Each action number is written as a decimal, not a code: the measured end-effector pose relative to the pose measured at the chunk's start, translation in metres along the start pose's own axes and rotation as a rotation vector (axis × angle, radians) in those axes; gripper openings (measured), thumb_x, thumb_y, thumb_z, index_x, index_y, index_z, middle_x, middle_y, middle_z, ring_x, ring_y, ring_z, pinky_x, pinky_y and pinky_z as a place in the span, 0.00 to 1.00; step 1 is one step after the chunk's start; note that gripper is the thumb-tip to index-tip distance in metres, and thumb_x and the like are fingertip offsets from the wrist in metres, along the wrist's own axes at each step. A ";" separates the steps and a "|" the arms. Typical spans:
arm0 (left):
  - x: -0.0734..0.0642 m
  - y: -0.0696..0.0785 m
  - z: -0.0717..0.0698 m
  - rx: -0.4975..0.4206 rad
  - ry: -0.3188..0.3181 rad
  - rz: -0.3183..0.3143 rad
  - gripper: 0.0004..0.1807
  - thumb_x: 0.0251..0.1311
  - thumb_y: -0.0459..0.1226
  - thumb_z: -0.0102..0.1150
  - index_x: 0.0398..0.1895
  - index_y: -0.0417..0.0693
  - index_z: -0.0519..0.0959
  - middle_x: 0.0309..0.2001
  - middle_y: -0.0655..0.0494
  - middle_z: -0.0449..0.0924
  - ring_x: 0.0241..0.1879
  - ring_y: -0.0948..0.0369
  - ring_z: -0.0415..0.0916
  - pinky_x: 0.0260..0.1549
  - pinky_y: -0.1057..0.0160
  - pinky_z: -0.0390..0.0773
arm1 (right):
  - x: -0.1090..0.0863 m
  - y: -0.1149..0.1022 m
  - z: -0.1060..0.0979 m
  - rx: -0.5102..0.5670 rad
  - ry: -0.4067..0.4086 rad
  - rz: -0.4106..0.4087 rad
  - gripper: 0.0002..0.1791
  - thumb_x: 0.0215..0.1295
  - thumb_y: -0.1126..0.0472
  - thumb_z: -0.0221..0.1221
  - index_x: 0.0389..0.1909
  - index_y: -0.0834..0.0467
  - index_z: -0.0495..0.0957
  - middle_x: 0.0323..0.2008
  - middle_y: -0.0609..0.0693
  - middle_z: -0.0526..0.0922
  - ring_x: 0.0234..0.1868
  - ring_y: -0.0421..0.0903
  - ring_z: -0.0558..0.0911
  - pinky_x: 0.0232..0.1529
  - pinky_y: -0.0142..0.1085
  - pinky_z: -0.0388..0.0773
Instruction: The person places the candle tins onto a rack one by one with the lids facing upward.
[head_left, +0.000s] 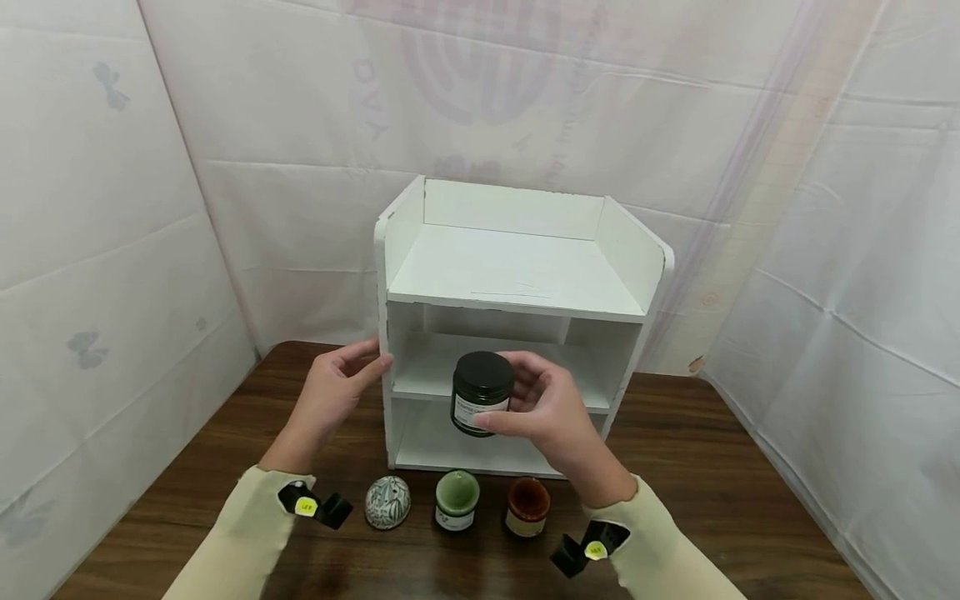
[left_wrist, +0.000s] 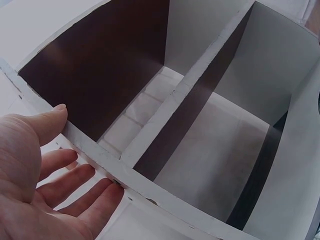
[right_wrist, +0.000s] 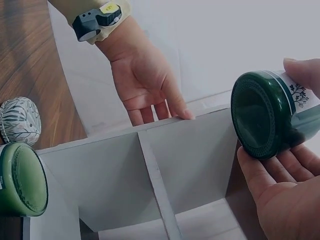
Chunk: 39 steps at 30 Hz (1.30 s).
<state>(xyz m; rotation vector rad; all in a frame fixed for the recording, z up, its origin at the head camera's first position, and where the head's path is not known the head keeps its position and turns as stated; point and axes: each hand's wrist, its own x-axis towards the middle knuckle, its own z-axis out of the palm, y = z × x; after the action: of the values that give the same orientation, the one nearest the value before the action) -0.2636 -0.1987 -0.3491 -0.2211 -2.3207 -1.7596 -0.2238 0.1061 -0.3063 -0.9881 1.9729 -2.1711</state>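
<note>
My right hand (head_left: 551, 408) grips a dark green glass candle jar (head_left: 482, 379) with a black lid and a white label, in front of the shelf's middle level. In the right wrist view the jar (right_wrist: 262, 115) is tilted, its base facing the camera, thumb on the label side and fingers beneath. My left hand (head_left: 341, 383) touches the left side panel of a small white shelf unit (head_left: 517, 258). Its thumb rests at the panel's front edge, with relaxed fingers (left_wrist: 65, 190) along the outer side.
On the brown wooden table (head_left: 675, 467), before the shelf, stand a patterned rounded object (head_left: 387, 502), a light green candle jar (head_left: 457, 496) and a reddish-brown jar (head_left: 527, 504). White sheeting (head_left: 300, 167) hangs behind and at both sides.
</note>
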 end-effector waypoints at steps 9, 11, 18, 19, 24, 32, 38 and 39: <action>-0.001 0.001 -0.001 0.015 -0.003 -0.012 0.34 0.69 0.50 0.64 0.72 0.42 0.72 0.67 0.43 0.77 0.56 0.69 0.76 0.49 0.78 0.75 | 0.010 -0.007 0.002 0.029 -0.009 -0.013 0.36 0.47 0.68 0.78 0.60 0.64 0.77 0.50 0.48 0.87 0.47 0.44 0.87 0.47 0.36 0.84; -0.001 0.001 -0.001 0.021 -0.003 -0.013 0.34 0.69 0.51 0.64 0.72 0.43 0.72 0.67 0.43 0.77 0.59 0.63 0.76 0.49 0.78 0.75 | 0.011 -0.009 0.002 0.029 -0.014 -0.011 0.36 0.47 0.68 0.79 0.60 0.63 0.77 0.50 0.48 0.87 0.47 0.44 0.87 0.47 0.36 0.84; -0.002 0.001 0.000 0.031 -0.003 -0.010 0.34 0.70 0.51 0.63 0.72 0.43 0.72 0.67 0.44 0.77 0.63 0.56 0.75 0.49 0.78 0.74 | 0.017 -0.017 0.004 0.031 -0.006 -0.024 0.35 0.46 0.70 0.78 0.59 0.63 0.78 0.49 0.48 0.87 0.46 0.44 0.87 0.47 0.35 0.84; -0.001 0.001 0.000 0.033 -0.003 -0.009 0.34 0.70 0.51 0.63 0.72 0.43 0.72 0.67 0.44 0.77 0.63 0.56 0.75 0.49 0.78 0.74 | 0.019 -0.018 0.005 0.029 -0.004 -0.028 0.35 0.46 0.71 0.78 0.59 0.63 0.77 0.49 0.48 0.87 0.46 0.44 0.86 0.47 0.36 0.84; -0.002 0.002 0.000 0.043 0.000 -0.018 0.35 0.69 0.52 0.63 0.73 0.44 0.72 0.68 0.44 0.77 0.64 0.53 0.74 0.49 0.78 0.74 | 0.025 -0.026 0.008 -0.001 0.004 -0.018 0.34 0.46 0.73 0.76 0.58 0.64 0.77 0.49 0.50 0.86 0.47 0.45 0.86 0.48 0.36 0.83; -0.002 0.002 0.000 0.042 0.003 -0.018 0.34 0.69 0.53 0.63 0.72 0.46 0.72 0.67 0.46 0.77 0.63 0.56 0.75 0.49 0.77 0.74 | 0.033 -0.032 0.009 -0.026 0.010 0.001 0.33 0.48 0.75 0.73 0.58 0.64 0.77 0.49 0.52 0.85 0.47 0.45 0.86 0.45 0.34 0.84; -0.002 0.002 0.000 0.039 0.002 -0.016 0.34 0.69 0.53 0.63 0.72 0.46 0.72 0.68 0.45 0.77 0.63 0.58 0.75 0.49 0.78 0.74 | 0.039 -0.036 0.008 -0.068 0.010 -0.010 0.32 0.49 0.74 0.73 0.59 0.62 0.78 0.50 0.55 0.85 0.47 0.45 0.86 0.45 0.34 0.84; -0.002 0.002 0.000 0.036 0.003 -0.016 0.34 0.69 0.53 0.63 0.72 0.46 0.72 0.67 0.45 0.77 0.62 0.59 0.76 0.49 0.78 0.74 | 0.040 -0.037 0.008 -0.072 0.011 -0.011 0.32 0.49 0.74 0.73 0.59 0.62 0.78 0.51 0.55 0.85 0.47 0.45 0.86 0.46 0.34 0.84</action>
<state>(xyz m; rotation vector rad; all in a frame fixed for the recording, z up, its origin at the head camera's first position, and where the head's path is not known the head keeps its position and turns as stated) -0.2611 -0.1983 -0.3480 -0.1944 -2.3567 -1.7227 -0.2380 0.0887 -0.2557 -1.0004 2.0685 -2.1298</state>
